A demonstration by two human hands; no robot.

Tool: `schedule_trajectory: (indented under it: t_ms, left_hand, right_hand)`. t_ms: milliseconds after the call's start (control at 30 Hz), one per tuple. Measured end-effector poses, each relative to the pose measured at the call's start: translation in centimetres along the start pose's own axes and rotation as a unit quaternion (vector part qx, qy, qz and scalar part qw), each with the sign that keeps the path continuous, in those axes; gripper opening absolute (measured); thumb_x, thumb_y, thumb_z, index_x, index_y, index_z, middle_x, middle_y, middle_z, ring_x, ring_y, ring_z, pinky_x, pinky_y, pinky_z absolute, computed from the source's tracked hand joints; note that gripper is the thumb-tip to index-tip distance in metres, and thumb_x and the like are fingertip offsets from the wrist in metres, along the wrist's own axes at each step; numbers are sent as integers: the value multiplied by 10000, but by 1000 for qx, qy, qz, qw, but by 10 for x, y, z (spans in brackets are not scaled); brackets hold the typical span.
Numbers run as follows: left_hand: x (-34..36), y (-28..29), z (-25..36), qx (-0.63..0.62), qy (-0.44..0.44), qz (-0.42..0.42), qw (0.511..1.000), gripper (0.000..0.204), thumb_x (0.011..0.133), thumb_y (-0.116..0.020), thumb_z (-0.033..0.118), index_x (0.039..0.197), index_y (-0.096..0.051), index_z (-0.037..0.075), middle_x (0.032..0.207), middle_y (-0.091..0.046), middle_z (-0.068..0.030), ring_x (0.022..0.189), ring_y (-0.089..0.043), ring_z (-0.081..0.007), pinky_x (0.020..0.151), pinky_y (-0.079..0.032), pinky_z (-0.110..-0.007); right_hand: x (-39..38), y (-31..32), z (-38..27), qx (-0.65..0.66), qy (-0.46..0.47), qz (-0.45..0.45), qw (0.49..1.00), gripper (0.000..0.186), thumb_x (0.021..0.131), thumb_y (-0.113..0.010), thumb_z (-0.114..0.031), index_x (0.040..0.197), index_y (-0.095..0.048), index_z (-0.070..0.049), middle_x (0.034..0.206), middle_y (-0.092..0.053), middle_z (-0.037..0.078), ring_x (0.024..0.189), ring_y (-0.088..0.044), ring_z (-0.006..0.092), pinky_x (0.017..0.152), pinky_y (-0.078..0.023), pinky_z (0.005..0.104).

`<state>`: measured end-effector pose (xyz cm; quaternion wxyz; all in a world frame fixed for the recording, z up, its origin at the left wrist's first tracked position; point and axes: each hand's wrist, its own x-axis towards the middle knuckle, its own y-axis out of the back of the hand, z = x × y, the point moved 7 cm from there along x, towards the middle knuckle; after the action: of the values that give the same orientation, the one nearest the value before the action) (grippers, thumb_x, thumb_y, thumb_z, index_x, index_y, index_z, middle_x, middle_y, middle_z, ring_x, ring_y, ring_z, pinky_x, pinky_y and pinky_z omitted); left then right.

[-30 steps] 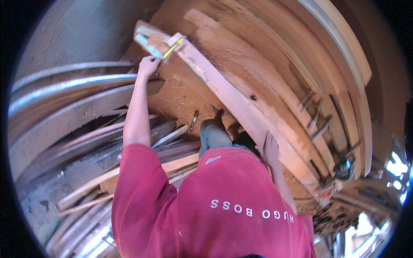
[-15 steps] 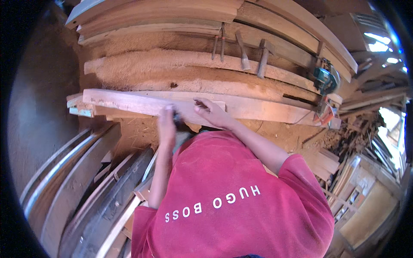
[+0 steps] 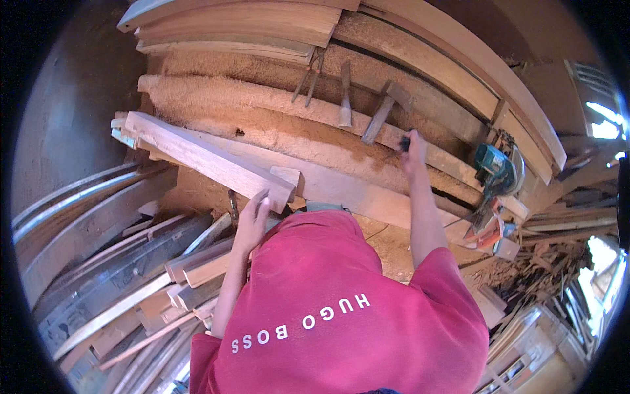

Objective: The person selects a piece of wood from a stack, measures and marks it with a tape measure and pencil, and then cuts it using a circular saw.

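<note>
A pale timber piece (image 3: 203, 154) lies slanted over a long board (image 3: 348, 190), beside a short block (image 3: 285, 179). My left hand (image 3: 254, 220) is at the near end of the slanted piece, fingers loosely bent and apart, touching it. My right hand (image 3: 415, 154) is closed round a small black object (image 3: 405, 143), partly hidden by the fingers, over the bench to the right. Nearby lie a hammer-like tool (image 3: 379, 119), a flat tool (image 3: 346, 98) and a long two-legged metal tool (image 3: 308, 75).
A teal power saw (image 3: 492, 164) and an orange tool (image 3: 491, 233) sit at the bench's right end. More planks (image 3: 413, 46) lie along the back. Stacked boards (image 3: 105, 249) fill the lower left; scrap wood (image 3: 558, 253) is piled at right.
The view has turned. The yellow tape stretched out earlier no longer shows. The black object has passed from my left hand to my right, which has moved right, off the timber.
</note>
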<state>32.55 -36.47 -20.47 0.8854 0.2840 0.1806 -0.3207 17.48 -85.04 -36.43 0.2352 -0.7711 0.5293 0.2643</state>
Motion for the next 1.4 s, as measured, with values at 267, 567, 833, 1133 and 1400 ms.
schedule_trajectory:
  t_ms: [267, 567, 833, 1133, 1400]
  left_hand:
    - [-35, 11, -59, 73, 119, 115, 983, 460, 1071, -526, 365, 1316, -632, -10, 1128, -727, -239, 1079, -712, -325, 947, -533, -421]
    - [-67, -12, -88, 77, 194, 99, 973, 521, 1071, -510, 406, 1343, -610, -27, 1254, -674, -292, 1202, -647, -429, 1019, -504, -456]
    - [-85, -23, -114, 60, 216, 112, 968, 536, 1070, -497, 425, 1352, -606, -18, 1248, -676, -296, 1194, -652, -430, 1016, -508, -469]
    - [-14, 45, -145, -240, 198, 339, 888, 731, 904, -786, 461, 1362, -588, -74, 1268, -670, -192, 1129, -645, -246, 977, -516, -361]
    - [131, 181, -157, -169, 188, 533, 808, 1217, 652, -949, 490, 1503, -293, -82, 1433, -489, -280, 1326, -520, -359, 1107, -444, -434]
  right_hand:
    - [129, 36, -143, -592, 420, 149, 671, 780, 774, -871, -339, 1384, -554, 30, 1319, -604, 313, 1221, -570, 480, 1110, -426, 513]
    - [181, 55, -128, -675, 323, 101, 655, 950, 777, -860, -449, 1520, -436, -35, 1385, -571, 304, 1295, -534, 482, 1090, -451, 533]
    - [79, 9, -141, -632, 390, 190, 642, 845, 843, -820, -483, 1459, -500, -1, 1353, -593, 275, 1292, -531, 443, 1096, -436, 541]
    - [-77, -62, -39, -417, 379, -67, 824, 488, 974, -728, -247, 1344, -600, 44, 1299, -650, 220, 1179, -622, 340, 1006, -503, 418]
    - [-151, -66, 72, -474, 168, -234, 832, 404, 1050, -619, -237, 1356, -595, 25, 1213, -691, 160, 1109, -672, 253, 921, -535, 352]
